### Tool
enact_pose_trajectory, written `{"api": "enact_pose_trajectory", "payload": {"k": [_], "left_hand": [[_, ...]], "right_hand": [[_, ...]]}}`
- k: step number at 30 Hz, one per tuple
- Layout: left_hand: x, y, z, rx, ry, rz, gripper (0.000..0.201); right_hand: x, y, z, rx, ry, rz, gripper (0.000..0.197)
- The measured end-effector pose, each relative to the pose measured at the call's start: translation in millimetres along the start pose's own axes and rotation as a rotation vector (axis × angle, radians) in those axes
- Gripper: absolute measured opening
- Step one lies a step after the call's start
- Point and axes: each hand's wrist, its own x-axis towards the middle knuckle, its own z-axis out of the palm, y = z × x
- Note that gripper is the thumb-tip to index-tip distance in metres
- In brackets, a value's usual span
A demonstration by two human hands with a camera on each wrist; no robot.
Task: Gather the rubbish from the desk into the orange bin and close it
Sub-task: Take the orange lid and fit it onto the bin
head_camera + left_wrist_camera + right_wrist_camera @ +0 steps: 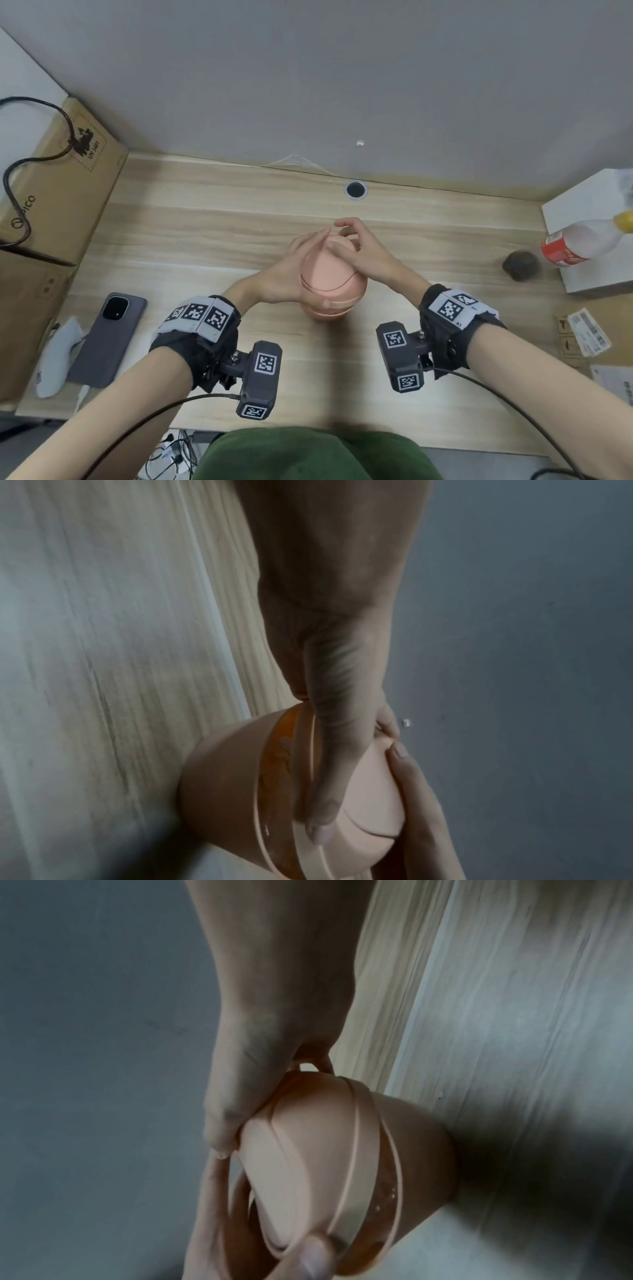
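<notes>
The left hand (284,274) and right hand (363,253) both clasp the orange bin's (325,311) domed lid (329,270). Whether it is going on or coming off, keep it level and the bin steady on the counter (205,222).

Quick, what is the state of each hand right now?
Left hand: closed on the lid of the orange bin, thumb and fingers on opposite sides.
Right hand: closed on the lid, thumb pressing its top.

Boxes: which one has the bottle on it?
The white box at the right edge: a red-labelled bottle lies on it. The brown cardboard box at the left carries a black cable, no bottle.
</notes>
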Motion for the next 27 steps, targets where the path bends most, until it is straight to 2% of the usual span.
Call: {"api": "enact_pose_trajectory", "payload": {"k": [5, 14, 16, 19, 21, 23, 24, 25, 27], "left_hand": [[-7, -9, -2, 0.031, 0.020, 0.078, 0.131], [-12, -16, 9, 0.120, 0.076, 0.214, 0.116], [-12, -17, 9, 0.170, 0.075, 0.211, 0.114], [-11, -16, 8, 0.287, 0.082, 0.197, 0.114], [-8, -11, 6, 0.375, 0.102, 0.184, 0.114], [-5, -4, 4, 0.443, 0.162, 0.173, 0.113], [-3, -1, 3, 0.482, 0.199, 0.175, 0.113], [0, 2, 3, 0.524, 0.233, 0.175, 0.113], [5, 7, 3, 0.591, 0.280, 0.174, 0.115]], "right_hand": [[-16, -6, 9, -0.175, 0.003, -0.233, 0.057], [-37, 1, 18, -0.319, -0.009, -0.283, 0.064], [-39, 2, 17, -0.348, -0.006, -0.257, 0.067], [-41, 1, 11, -0.364, -0.084, -0.165, 0.073], [-40, 7, 3, -0.186, -0.105, -0.073, 0.062], [-40, 18, -6, 0.056, 0.019, 0.022, 0.040], [-40, 24, -10, 0.078, 0.105, 0.058, 0.030], [-42, 33, -14, 0.023, 0.156, 0.097, 0.023], [-47, 53, -19, -0.241, 0.138, 0.168, 0.023]]}}
